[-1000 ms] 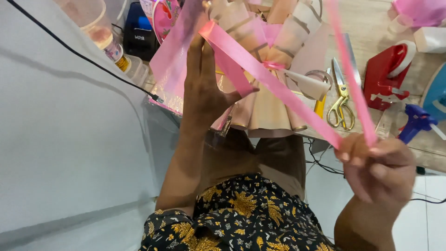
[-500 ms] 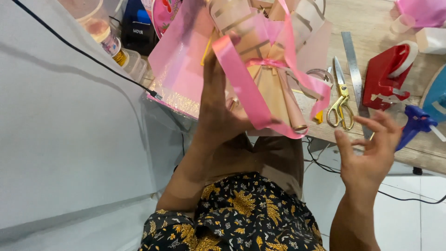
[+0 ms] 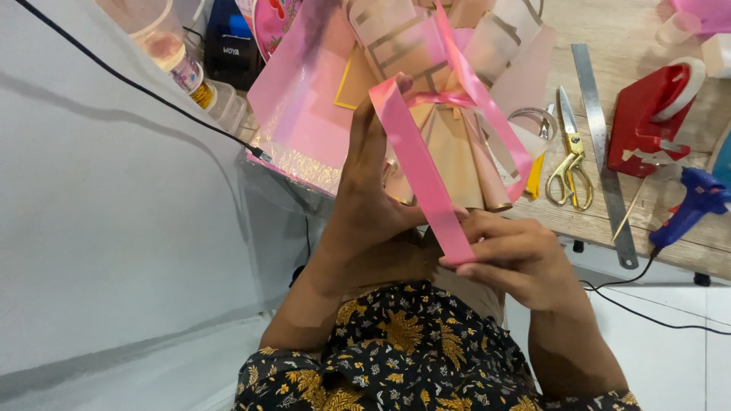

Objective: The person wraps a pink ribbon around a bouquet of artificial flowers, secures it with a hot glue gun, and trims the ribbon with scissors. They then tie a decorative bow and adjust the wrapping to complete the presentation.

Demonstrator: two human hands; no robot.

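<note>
Your right hand [image 3: 518, 259], open a moment ago, now pinches the pink ribbon [image 3: 422, 179]; your left hand [image 3: 373, 205] still grips the bouquet [image 3: 449, 152].

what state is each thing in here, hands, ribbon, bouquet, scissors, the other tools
left hand: gripping the bouquet, fingers up behind the ribbon
right hand: pinching the ribbon's lower end
ribbon: tied round the bouquet, one loop pulled out
bouquet: wrapped in beige paper, held up
scissors: closed, lying on the table
ruler: flat on the table
tape dispenser: standing on the table
glue gun: lying down, cord attached
</note>
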